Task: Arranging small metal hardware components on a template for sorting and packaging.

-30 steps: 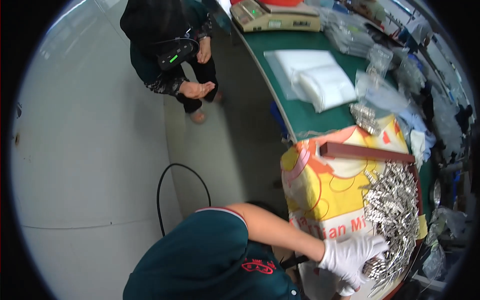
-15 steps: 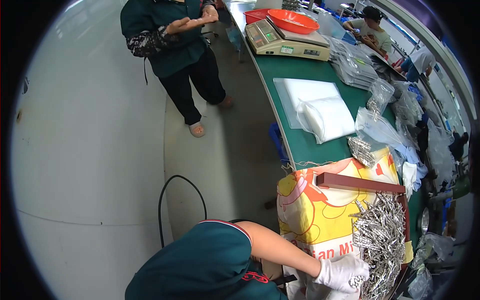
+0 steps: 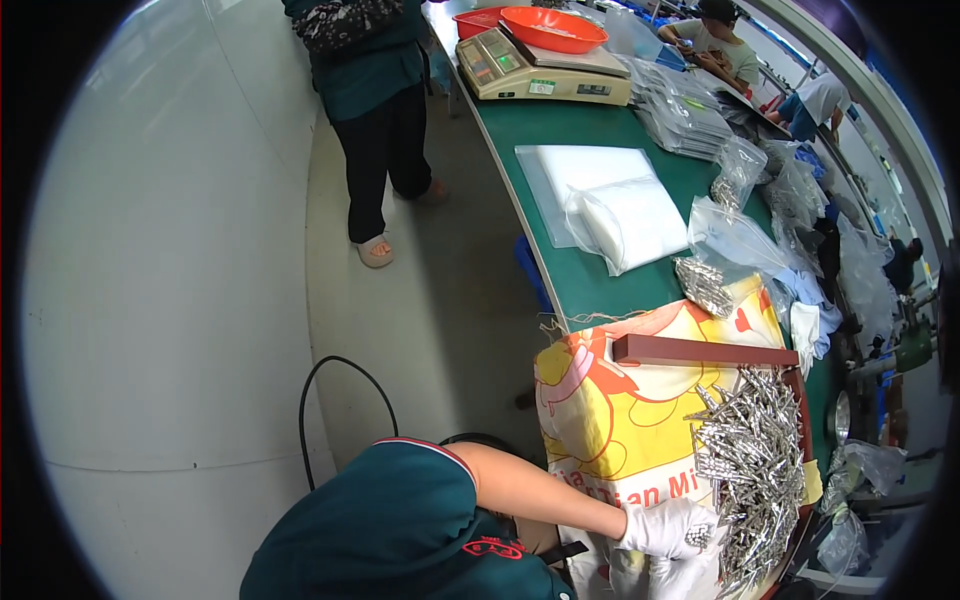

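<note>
My left hand [image 3: 660, 527], in a white glove, is closed around a bundle of small silvery metal pins [image 3: 699, 535], their ends facing outward. Just below it, at the lower edge, part of my white-gloved right hand [image 3: 678, 576] shows close to the left one; its fingers are mostly hidden. Beside both hands lies a large heap of loose, slender metal pins [image 3: 750, 470], on a cloth printed in yellow, red and white [image 3: 620, 420].
A dark red bar [image 3: 705, 351] borders the heap's far side. Beyond, the green table [image 3: 610, 295] bears clear plastic sheets [image 3: 625, 210], a bag of metal parts [image 3: 705, 287] and a scale [image 3: 540, 80] with an orange basin [image 3: 553, 30]. A co-worker [image 3: 375, 120] stands at far left.
My right hand has come into view beside the left, which still holds the pins. The co-worker's hands have left the picture at the top. The whole view has shifted slightly.
</note>
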Available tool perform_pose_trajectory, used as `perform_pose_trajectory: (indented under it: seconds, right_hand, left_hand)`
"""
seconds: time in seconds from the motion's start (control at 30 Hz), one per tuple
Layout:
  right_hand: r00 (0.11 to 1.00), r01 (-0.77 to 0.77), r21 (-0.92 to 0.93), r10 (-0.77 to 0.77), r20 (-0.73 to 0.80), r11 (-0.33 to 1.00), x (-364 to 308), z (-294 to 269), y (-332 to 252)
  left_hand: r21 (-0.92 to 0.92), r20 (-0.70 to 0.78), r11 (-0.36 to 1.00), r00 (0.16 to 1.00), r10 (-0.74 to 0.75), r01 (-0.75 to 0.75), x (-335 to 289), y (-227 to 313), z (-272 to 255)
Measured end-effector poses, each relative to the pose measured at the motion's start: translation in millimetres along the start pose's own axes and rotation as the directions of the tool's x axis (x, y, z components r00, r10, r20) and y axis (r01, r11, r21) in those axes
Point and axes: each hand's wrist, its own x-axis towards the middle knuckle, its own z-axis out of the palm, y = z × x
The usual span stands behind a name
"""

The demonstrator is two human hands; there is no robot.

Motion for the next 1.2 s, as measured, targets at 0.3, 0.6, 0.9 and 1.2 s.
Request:
perform_pose_trajectory:
  seconds: [0.3,0.6,0.9,1.2]
  right_hand:
    - [0.888,-0.349,0.043,0.316,0.334,0.936,13,-51,-27]
    - [0.977,-0.194,-0.029,0.196,0.081,0.981,35,-32,-34]
    - [0.963,0.123,0.324,-0.034,-0.267,0.938,38,15,-19]
    - [0.930,0.227,0.295,-0.117,-0.348,0.928,38,18,-18]
  left_hand:
    - [0.050,-0.062,0.998,0.997,0.043,-0.039,0,1,-3]
    - [0.291,0.150,0.955,0.989,0.015,-0.059,-3,-18,-9]
    - [0.367,0.283,0.930,0.955,-0.083,-0.028,-1,5,-27]
    - [0.473,0.247,0.870,0.969,0.022,-0.140,-7,5,-26]
